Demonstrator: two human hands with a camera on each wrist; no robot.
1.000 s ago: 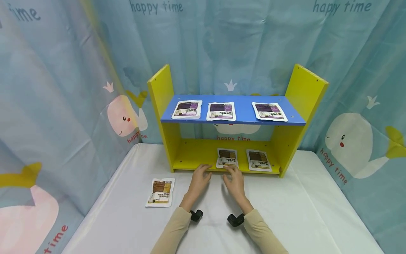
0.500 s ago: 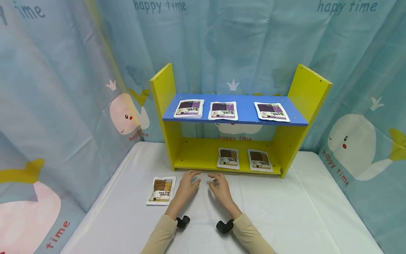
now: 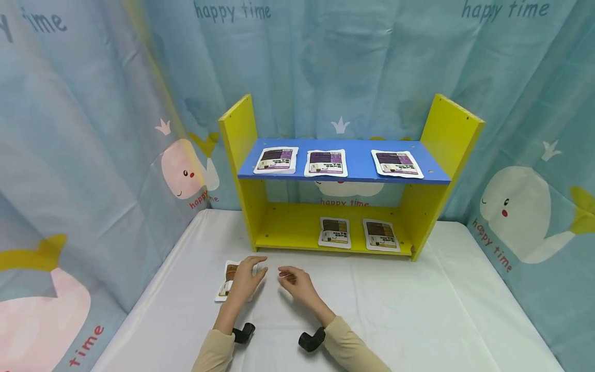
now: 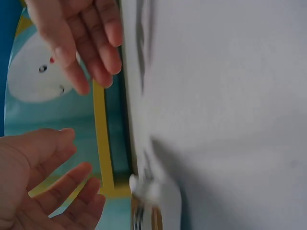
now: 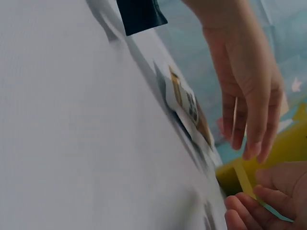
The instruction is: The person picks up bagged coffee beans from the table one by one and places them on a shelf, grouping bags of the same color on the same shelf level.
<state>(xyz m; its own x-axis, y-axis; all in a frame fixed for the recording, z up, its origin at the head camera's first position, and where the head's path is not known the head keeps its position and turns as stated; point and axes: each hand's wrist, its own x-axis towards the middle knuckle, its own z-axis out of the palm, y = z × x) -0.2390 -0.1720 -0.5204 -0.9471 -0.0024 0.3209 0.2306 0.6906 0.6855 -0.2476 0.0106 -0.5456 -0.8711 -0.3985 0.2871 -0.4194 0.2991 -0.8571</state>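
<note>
A white pouch with a brown and yellow label (image 3: 230, 274) lies flat on the table, partly hidden in the head view by my left hand (image 3: 246, 279). That hand hovers over the pouch's right side, fingers loosely bent and holding nothing. To its right, my right hand (image 3: 299, 287) is held above the cloth with relaxed fingers and nothing in its grasp. The right wrist view has the pouch (image 5: 184, 103) lying below the left hand (image 5: 252, 91), apart from it. In the left wrist view both hands are bare, the left hand (image 4: 53, 187) with fingers spread.
Behind the hands stands a yellow shelf unit (image 3: 288, 225) with a blue upper board (image 3: 358, 155). Several purple-label and brown-label pouches lie on it, such as a purple one (image 3: 325, 163) above and a brown one (image 3: 334, 232) below. A patterned curtain (image 3: 297, 67) hangs behind.
Both hands have moved left and back from the lower shelf's front edge, the left one coming over the loose pouch. The pouches have stayed in place.
</note>
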